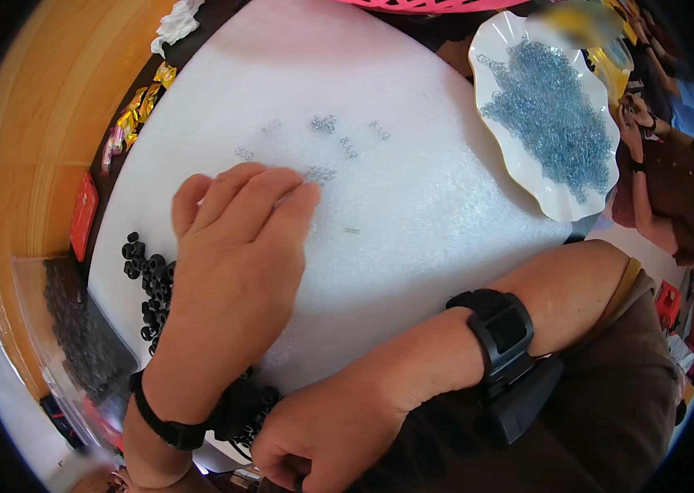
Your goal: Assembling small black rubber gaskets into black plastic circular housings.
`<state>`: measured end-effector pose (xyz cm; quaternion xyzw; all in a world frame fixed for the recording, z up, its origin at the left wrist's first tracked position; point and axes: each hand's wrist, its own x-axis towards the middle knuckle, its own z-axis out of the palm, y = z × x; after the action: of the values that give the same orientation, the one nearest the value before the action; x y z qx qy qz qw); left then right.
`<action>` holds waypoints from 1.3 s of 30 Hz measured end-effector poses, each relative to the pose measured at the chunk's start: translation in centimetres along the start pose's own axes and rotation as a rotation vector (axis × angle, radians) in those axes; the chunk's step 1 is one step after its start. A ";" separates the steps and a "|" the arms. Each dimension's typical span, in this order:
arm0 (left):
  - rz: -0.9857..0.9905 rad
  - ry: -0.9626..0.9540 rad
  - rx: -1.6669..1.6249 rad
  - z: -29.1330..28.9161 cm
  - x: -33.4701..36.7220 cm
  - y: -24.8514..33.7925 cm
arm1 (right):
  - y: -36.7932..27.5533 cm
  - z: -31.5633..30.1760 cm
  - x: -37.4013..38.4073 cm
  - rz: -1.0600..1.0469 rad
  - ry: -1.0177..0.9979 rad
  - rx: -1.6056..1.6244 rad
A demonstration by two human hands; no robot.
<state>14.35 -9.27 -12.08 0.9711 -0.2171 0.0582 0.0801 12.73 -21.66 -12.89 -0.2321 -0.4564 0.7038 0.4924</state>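
Several small silvery coil springs point(324, 124) lie scattered on the white foam sheet point(413, 279). Over them reaches my left hand point(240, 230), palm down and fingers bent apart, its index fingertip beside a small cluster of springs point(319, 174). Its thumb and palm are hidden. A single spring point(352, 231) lies to the right of that hand. My right hand point(330, 431) is low at the sheet's near edge, its fingers curled in; what they hold, if anything, is out of sight. Small black ring-like parts point(154, 283) are heaped beside and under my left forearm.
A white scalloped plate point(491, 82) piled with springs point(556, 115) stands at the far right. On the left are a clear bag of dark parts point(84, 329), a red packet point(83, 215) and yellow wrappers point(137, 111). A pink basket point(437, 4) borders the far edge. Another person's hands point(634, 123) show at right.
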 end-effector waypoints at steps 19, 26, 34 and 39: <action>0.057 0.193 -0.017 0.7 4.9 0.3 | 0.4 -0.3 0.2 0.049 -0.123 -0.031; -0.367 0.408 -0.224 1.2 4.1 -7.8 | -0.2 -0.6 -0.2 0.101 -0.104 0.057; -0.375 0.193 -0.413 1.8 6.3 -9.3 | -0.4 -0.4 -0.5 -0.035 -0.002 -0.023; -0.285 0.177 -0.216 2.5 7.4 -8.2 | -0.8 -1.2 -0.3 0.097 -0.095 0.128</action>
<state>24.71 -5.44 -14.54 0.9689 -0.0744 0.1079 0.2100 14.21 -21.37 -12.83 -0.1883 -0.4217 0.7648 0.4493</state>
